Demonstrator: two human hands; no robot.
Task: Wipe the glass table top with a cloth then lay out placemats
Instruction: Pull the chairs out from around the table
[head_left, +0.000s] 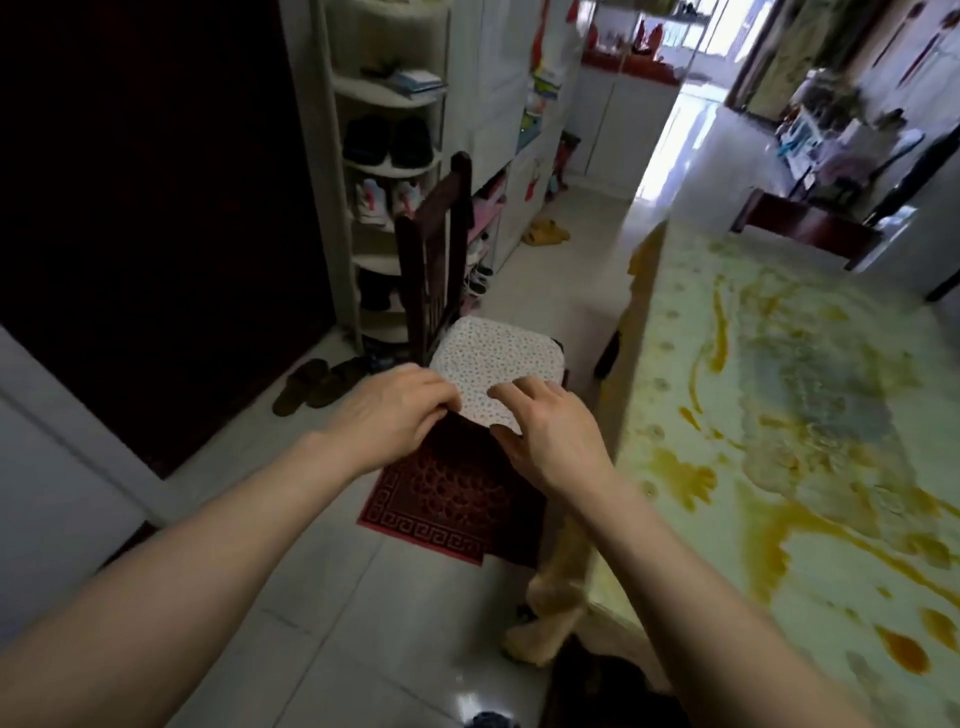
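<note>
Right now both forearms reach forward and down over a chair beside the table. Left hand (395, 410) is palm-down, fingers curled onto the near-left edge of a white speckled placemat (498, 364); looks like a pinch on that edge, though the fingertips are partly hidden. Right hand (550, 431) is palm-down too, fingers spread and lightly bent, tips resting on the mat's near-right part, thumb below its near edge; whether the thumb is under the mat, I cannot tell.

Placemat lies on the dark wooden chair (431, 249) seat, mostly beyond both hands, its near edge between them. Under the hands and toward the person: a red patterned mat (447, 499) with a key-pattern border, apparently lying beneath the white one.

Glass table top (779, 395), marbled green and amber, is just right of the right hand, not touched. Shoe rack (384, 156) stands beyond the chair, dark slippers (311, 384) on the floor left of the left hand.
</note>
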